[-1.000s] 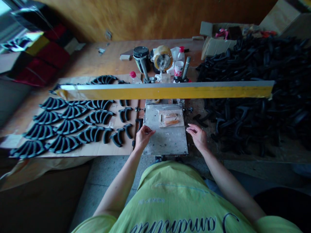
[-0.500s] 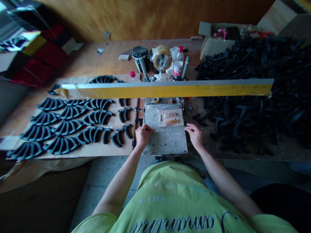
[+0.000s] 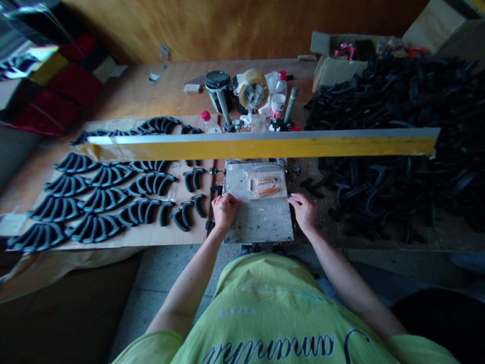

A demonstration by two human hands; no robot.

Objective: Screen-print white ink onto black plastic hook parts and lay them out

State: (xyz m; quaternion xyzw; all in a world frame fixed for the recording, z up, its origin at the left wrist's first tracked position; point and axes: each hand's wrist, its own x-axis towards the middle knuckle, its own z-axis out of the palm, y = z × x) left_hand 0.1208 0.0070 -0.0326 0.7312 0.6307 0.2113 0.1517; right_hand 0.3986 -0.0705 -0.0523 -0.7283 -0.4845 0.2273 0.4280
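Toward twelve o'clock from the metal plate [image 3: 261, 222], the yellow-sided bar [image 3: 261, 148] is now appearing slightly lower, nearer the plate, than half a second ago; both hands are barely shifting. At nine o'clock, the left hand [image 3: 224, 211] is bunching its fingertips; at three, the right hand [image 3: 305, 210] is bringing thumb and forefinger together. Whether either is gripping anything, I cannot tell. Orange-brown handle-shaped pieces [image 3: 268, 191] are lying toward one o'clock on the plate.

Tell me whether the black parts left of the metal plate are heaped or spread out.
Spread out: the black parts lie in fan-shaped rows across the cardboard.
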